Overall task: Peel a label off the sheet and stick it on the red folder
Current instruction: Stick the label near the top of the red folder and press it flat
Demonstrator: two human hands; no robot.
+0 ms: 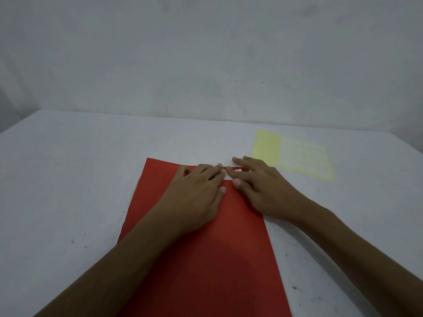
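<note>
The red folder [206, 259] lies flat on the table, running from the bottom edge of the view to the middle. A small white label [230, 175] sits near the folder's far edge, mostly covered by fingers. My left hand [199, 193] lies flat on the folder with its fingertips on the label's left end. My right hand [261, 186] rests palm down with its fingers spread, its fingertips on the label's right end. The yellow label sheet [295, 155] lies flat on the table to the right, beyond my right hand.
The grey-white table [68, 179] stretches to the left and right of the folder, with a few dark specks. A plain wall [206, 53] rises right behind the table's far edge.
</note>
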